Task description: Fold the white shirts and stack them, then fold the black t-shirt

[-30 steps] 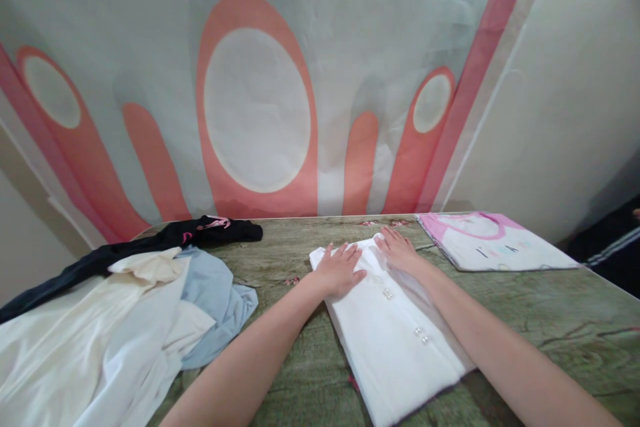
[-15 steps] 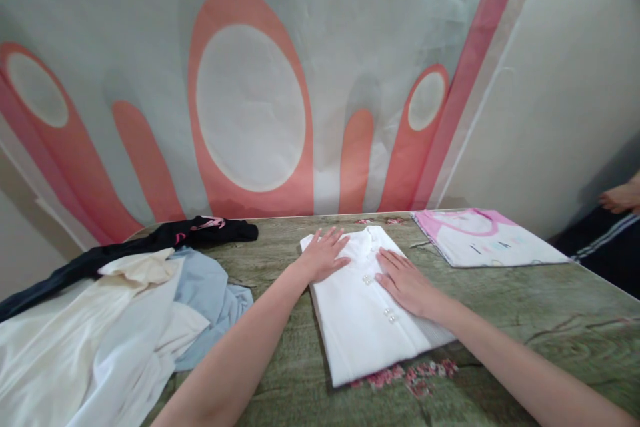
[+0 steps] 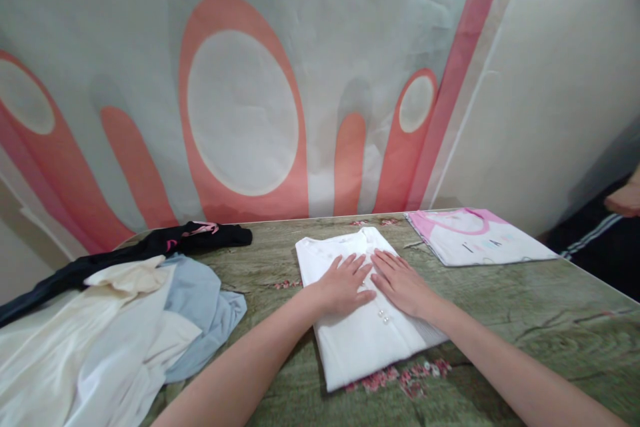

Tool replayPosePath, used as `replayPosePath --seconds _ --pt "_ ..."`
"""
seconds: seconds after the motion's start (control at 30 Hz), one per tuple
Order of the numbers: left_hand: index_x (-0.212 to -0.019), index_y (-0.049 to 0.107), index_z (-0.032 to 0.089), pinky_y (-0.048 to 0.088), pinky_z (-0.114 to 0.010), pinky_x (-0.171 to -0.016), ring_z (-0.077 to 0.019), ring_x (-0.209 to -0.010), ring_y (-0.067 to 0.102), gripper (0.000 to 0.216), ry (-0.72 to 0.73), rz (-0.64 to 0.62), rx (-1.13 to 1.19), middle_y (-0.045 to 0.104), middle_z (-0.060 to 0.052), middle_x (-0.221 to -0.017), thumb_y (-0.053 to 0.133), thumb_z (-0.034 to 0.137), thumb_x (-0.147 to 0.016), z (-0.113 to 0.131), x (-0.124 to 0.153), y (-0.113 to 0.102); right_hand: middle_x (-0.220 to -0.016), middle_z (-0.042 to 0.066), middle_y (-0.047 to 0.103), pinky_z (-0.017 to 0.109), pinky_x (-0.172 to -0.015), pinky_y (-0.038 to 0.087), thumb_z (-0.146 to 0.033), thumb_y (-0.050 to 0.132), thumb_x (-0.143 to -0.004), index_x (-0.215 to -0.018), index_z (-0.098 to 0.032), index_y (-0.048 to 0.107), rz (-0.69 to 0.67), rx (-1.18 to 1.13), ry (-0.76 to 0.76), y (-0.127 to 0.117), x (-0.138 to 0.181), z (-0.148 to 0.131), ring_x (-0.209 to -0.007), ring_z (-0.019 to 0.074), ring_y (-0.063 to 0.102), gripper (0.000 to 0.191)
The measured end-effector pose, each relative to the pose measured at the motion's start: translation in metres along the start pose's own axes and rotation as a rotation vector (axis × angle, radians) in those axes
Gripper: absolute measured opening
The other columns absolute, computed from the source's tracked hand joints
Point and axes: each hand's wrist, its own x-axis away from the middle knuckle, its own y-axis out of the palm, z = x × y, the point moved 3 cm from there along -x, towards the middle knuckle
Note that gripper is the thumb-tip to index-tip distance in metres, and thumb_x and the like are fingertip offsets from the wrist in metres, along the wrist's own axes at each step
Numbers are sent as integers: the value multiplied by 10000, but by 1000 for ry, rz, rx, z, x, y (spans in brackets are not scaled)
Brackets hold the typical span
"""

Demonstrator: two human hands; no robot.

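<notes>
A folded white shirt (image 3: 350, 347) with pearl-like buttons lies flat on the table in front of me. My left hand (image 3: 345, 287) rests on its middle, palm down, fingers spread and partly over a button. Just to the right, my right hand (image 3: 400, 280) lies flat on the same shirt, its fingers stretched toward the collar. The fingertips of both hands are close together. Neither hand grips the cloth.
On the left is a loose pile of cream, white and light blue clothes (image 3: 200, 313), with a black garment (image 3: 150, 243) behind it. A folded pink-and-white shirt (image 3: 480, 240) lies at the back right. Another person's hand (image 3: 625, 200) shows at the right edge.
My left hand has slid from the shirt's upper left, near the collar, toward its middle and nearer my right hand. My right hand stays flat in about the same place.
</notes>
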Motion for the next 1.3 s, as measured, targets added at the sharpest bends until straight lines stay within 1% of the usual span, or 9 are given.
replayPosePath --seconds 0.17,0.3,0.5,0.63,0.73,0.87,1.07,1.2,1.3 --pt "-1411 165 214 78 -478 -1059 -273 -1354 85 696 40 -10 25 140 -88 -1481 159 644 -864 -11 -2 0 -1426 94 328 444 -1059 239 -451 289 -898 -1349 -159 373 -1 -35 -6 -2 -2 27 -1312 235 272 544" --pt "-1415 151 217 51 -479 -1062 -278 -1357 50 742 20 27 12 121 -90 -1484 192 682 -837 -25 0 -7 -1382 112 400 452 -1052 265 -386 316 -897 -1311 -142 425 56 -53 -14 -3 -4 46 -1290 241 317 493" --pt "-1417 123 198 68 -473 -1062 -250 -1359 58 636 -76 49 -21 109 -97 -1485 132 571 -903 -37 3 -18 -1380 112 402 423 -1080 244 -370 293 -913 -1321 -124 416 114 -79 -126 -9 -1 27 -1293 221 314 492" --pt "-1417 120 170 79 -472 -1067 -240 -1359 61 583 -141 43 -60 81 -95 -1489 192 471 -923 -24 3 -26 -1395 96 383 437 -1070 262 -418 292 -912 -1329 -159 410 86 -105 -149 -6 2 13 -1296 227 311 505" --pt "-1413 151 133 108 -507 -1058 -270 -1355 78 599 -200 -83 -30 65 -112 -1487 235 448 -910 -3 6 -28 -1404 97 367 467 -1057 268 -442 299 -907 -1327 -176 411 78 -80 -139 -3 4 10 -1295 244 310 510" --pt "-1421 141 164 143 -600 -1010 -339 -1344 69 662 -251 -213 71 23 -105 -1488 172 553 -886 24 10 -18 -1403 104 367 466 -1054 268 -428 300 -910 -1329 -169 404 83 -36 -137 -3 5 10 -1297 239 307 504" --pt "-1416 163 260 58 -661 -984 -342 -1347 17 659 -252 -65 42 21 -56 -1495 101 620 -867 26 10 2 -1387 106 393 453 -1058 260 -403 310 -907 -1307 -159 433 102 -56 -128 -7 4 6 -1291 227 317 484" --pt "-1405 183 305 57 -658 -981 -337 -1343 76 645 -198 28 23 87 -47 -1492 90 639 -861 12 11 3 -1343 108 451 434 -1045 296 -372 348 -891 -1254 -155 496 174 -112 -129 -13 0 6 -1252 233 376 448" --pt "-1403 178 318 77 -622 -996 -317 -1341 112 625 -141 49 -11 99 -46 -1491 107 635 -868 -5 10 -1 -1321 95 477 429 -1035 324 -335 357 -885 -1220 -171 529 253 -152 -139 -20 0 6 -1213 234 424 411"
